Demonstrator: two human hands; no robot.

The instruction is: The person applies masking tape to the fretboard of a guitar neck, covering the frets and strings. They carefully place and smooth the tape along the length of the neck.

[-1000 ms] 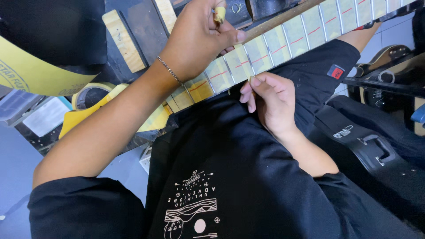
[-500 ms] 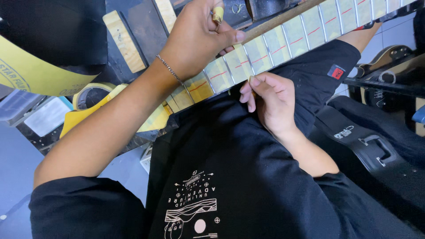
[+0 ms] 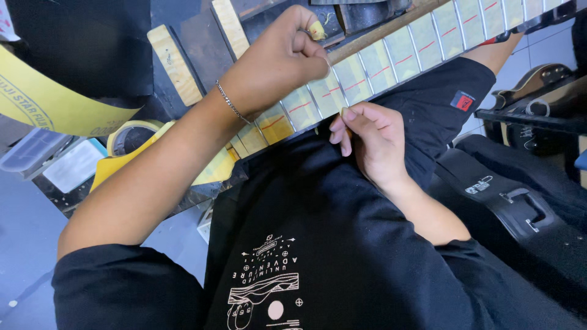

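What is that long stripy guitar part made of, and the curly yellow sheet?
The guitar neck looks like wood at its brown edge, with pale matte tape between shiny metal strips. The left hand presses on it; the right hand pinches its edge. The yellow sheet looks like sandpaper backing: stiff, curled paper.

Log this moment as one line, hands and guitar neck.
left hand: fist on taped guitar neck, small yellowish piece at fingertips | right hand: fingertips at neck's near edge | tape roll: on bench
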